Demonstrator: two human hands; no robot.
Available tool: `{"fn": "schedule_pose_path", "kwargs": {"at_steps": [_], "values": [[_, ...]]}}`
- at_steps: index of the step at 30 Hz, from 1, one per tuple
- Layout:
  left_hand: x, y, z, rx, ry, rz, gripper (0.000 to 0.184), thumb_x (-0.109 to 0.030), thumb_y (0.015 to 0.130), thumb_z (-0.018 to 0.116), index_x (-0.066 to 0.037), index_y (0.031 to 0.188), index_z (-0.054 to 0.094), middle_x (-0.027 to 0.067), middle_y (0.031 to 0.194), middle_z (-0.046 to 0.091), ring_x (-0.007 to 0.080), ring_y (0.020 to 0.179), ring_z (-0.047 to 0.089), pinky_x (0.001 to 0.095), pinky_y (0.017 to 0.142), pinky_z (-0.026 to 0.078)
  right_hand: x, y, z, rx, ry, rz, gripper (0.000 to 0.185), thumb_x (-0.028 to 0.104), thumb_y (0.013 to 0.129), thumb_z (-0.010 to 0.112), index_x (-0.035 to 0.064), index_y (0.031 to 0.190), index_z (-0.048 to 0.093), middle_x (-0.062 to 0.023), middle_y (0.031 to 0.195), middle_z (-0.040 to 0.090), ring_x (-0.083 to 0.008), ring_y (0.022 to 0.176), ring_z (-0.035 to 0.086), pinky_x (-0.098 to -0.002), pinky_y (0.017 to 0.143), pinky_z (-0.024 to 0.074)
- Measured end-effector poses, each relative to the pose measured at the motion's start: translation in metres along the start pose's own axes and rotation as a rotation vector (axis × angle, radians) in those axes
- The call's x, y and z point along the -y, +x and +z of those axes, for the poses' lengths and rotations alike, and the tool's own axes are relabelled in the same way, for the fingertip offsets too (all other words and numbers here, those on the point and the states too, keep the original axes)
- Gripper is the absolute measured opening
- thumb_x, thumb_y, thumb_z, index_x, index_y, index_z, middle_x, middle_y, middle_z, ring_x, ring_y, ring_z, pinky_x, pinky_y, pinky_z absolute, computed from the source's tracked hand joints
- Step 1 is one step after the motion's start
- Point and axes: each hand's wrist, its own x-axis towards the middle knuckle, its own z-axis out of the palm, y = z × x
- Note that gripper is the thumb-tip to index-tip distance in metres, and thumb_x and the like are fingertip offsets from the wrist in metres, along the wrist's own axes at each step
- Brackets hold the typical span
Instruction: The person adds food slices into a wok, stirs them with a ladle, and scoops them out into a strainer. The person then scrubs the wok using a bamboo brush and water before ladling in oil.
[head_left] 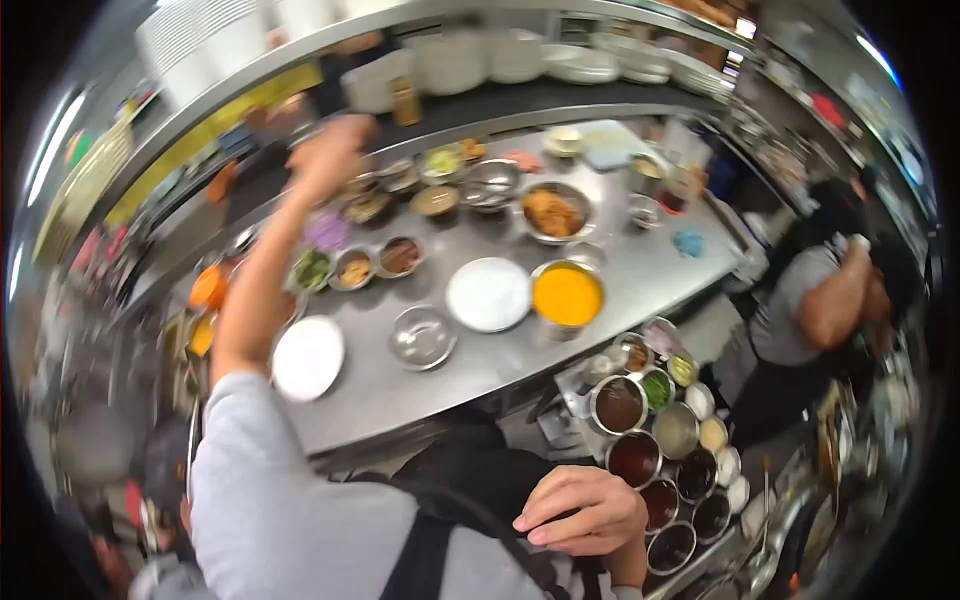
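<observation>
I have the left grip (335, 155) extended at the far-left edge of the table (655, 265); blur prevents me from telling its opening or contents. Steel bowls (366, 208) stand nearest it, inside that edge. The right grip (585, 510) is off the near edge, fingers half-bent, underside hidden, beside sauce containers (664, 503). A white plate (308, 358) lies at the near-left corner.

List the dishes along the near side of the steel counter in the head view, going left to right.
White plate, metal bowl, round white dish, metal container of orange food.
</observation>
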Motion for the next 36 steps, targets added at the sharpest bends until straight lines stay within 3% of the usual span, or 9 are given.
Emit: {"fn": "schedule_pose_path", "kwargs": {"at_steps": [2,8,13,16,18,24,26,30,36], "values": [[0.027,0.026,-0.035,0.362,-0.143,-0.157,0.030,-0.026,0.092,0.059,-0.002,0.110,0.062,0.0189,0.104,0.068,0.0348,0.098,0.065,0.0444,0.081,0.050,0.003,-0.010,-0.006,-0.084,-0.026,0.021,0.020,-0.005,0.079,0.071,-0.0038,0.099,0.072,-0.0165,0.099,0.070,-0.0297,0.085,0.068,-0.0366,0.071,0.0550],[0.150,0.008,0.039,0.118,0.145,-0.209,0.035,-0.030,0.081,0.067,0.003,0.091,0.064,0.0254,0.087,0.065,0.0401,0.086,0.064,0.0488,0.072,0.047,0.004,-0.033,-0.022,-0.258,-0.070,0.072,0.019,-0.006,0.085,0.066,-0.0017,0.103,0.070,-0.0150,0.102,0.068,-0.0295,0.092,0.066,-0.0376,0.079,0.0524],[-0.012,0.036,-0.024,0.377,-0.666,0.008,0.022,-0.008,0.077,0.051,0.004,0.092,0.061,0.0087,0.076,0.060,0.0161,0.069,0.060,0.0342,0.061,0.048,-0.001,-0.036,-0.016,-0.616,-0.326,0.311,0.014,0.003,0.088,0.066,0.0007,0.102,0.068,-0.0119,0.105,0.067,-0.0278,0.097,0.064,-0.0377,0.081,0.0510],[-0.171,0.013,-0.069,0.733,-0.993,0.021,0.020,-0.002,0.072,0.053,0.005,0.089,0.060,0.0075,0.077,0.065,0.0120,0.068,0.061,0.0287,0.061,0.050,-0.007,-0.003,-0.016,-0.641,-0.783,0.234,0.050,0.010,0.083,0.073,0.0051,0.129,0.056,-0.0147,0.135,0.050,-0.0317,0.119,0.053,-0.0434,0.100,0.0417],[-0.230,0.002,-0.053,0.755,-0.812,0.553,0.027,-0.001,0.069,0.061,0.002,0.096,0.057,0.0121,0.079,0.066,0.0192,0.070,0.066,0.0334,0.064,0.052,-0.014,0.008,-0.013,-0.651,-0.958,0.270,0.062,0.014,0.079,0.076,0.0073,0.136,0.051,-0.0158,0.139,0.046,-0.0338,0.123,0.050,-0.0454,0.103,0.0400],[-0.394,-0.005,-0.007,0.797,-1.277,1.032,0.052,-0.014,0.072,0.079,-0.006,0.111,0.045,0.0135,0.099,0.067,0.0277,0.089,0.068,0.0358,0.076,0.054,0.011,-0.041,-0.002,-1.133,-1.048,0.830,0.037,0.022,0.080,0.077,0.0049,0.108,0.060,-0.0154,0.085,0.065,-0.0294,0.081,0.070,-0.0381,0.068,0.0533],[-0.454,-0.020,0.027,1.186,-1.934,0.551,0.063,-0.045,0.079,0.077,-0.008,0.120,0.048,0.0139,0.124,0.062,0.0277,0.112,0.061,0.0397,0.092,0.050,0.033,-0.073,0.015,-1.431,-0.695,0.644,0.036,0.017,0.085,0.076,0.0020,0.112,0.057,-0.0041,0.103,0.065,-0.0074,0.094,0.061,-0.0298,0.079,0.0523],[-0.561,-0.101,0.066,2.281,-2.346,0.211,0.092,-0.077,0.087,0.045,-0.007,0.146,0.036,0.0138,0.140,0.051,0.0303,0.134,0.044,0.0494,0.112,0.035,0.057,-0.114,0.050,-1.927,-0.469,0.099,0.042,0.016,0.089,0.072,-0.0012,0.123,0.054,-0.0056,0.112,0.063,-0.0098,0.101,0.060,-0.0267,0.089,0.0501],[-0.650,-0.225,0.013,2.492,-1.883,0.164,0.049,-0.030,0.096,0.062,-0.005,0.135,0.048,0.0107,0.125,0.061,0.0251,0.111,0.062,0.0425,0.097,0.050,0.064,-0.207,0.155,-2.207,-0.600,0.004,0.040,0.026,0.099,0.061,0.0030,0.130,0.051,-0.0049,0.120,0.060,-0.0125,0.109,0.058,-0.0285,0.095,0.0463]]}}
